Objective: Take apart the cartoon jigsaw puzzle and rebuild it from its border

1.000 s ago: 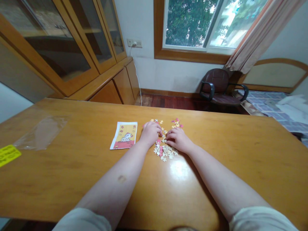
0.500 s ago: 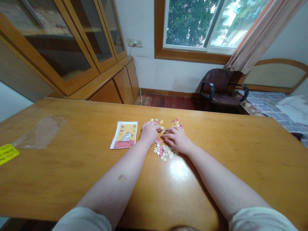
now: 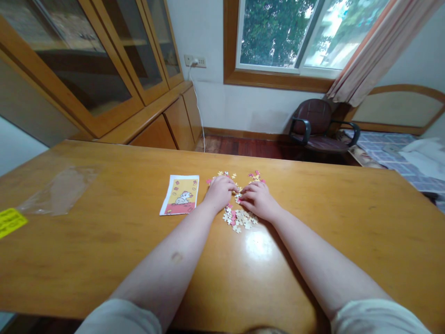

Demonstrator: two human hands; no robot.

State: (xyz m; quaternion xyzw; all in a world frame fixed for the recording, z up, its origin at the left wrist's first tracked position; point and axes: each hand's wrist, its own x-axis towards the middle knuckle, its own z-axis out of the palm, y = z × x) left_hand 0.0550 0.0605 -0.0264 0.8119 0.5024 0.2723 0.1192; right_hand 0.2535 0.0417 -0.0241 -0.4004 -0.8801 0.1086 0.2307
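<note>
Many small jigsaw puzzle pieces (image 3: 245, 219) lie in a pile on the wooden table, some pale side up and some pink. More yellow and pink pieces (image 3: 256, 176) are scattered beyond my hands. My left hand (image 3: 221, 191) rests over the pieces with curled fingers, its fingertips at a few pieces between the hands. Facing it, my right hand (image 3: 258, 199) bends its fingers around pieces at the same spot. What either hand pinches is too small and covered to make out. Left of my left hand lies a picture card (image 3: 181, 197) with a white cartoon animal on yellow and pink.
A clear plastic bag (image 3: 62, 190) and a yellow label (image 3: 12, 222) lie on the left of the table (image 3: 347, 222). Beyond it stand a glass-door cabinet (image 3: 156, 106), a dark armchair (image 3: 314, 123) and a bed (image 3: 403, 153).
My left hand has shifted slightly to the right and nearer to me. My right hand has moved a little right, and pieces between the hands show more. Pink pieces now show left of my left hand.
</note>
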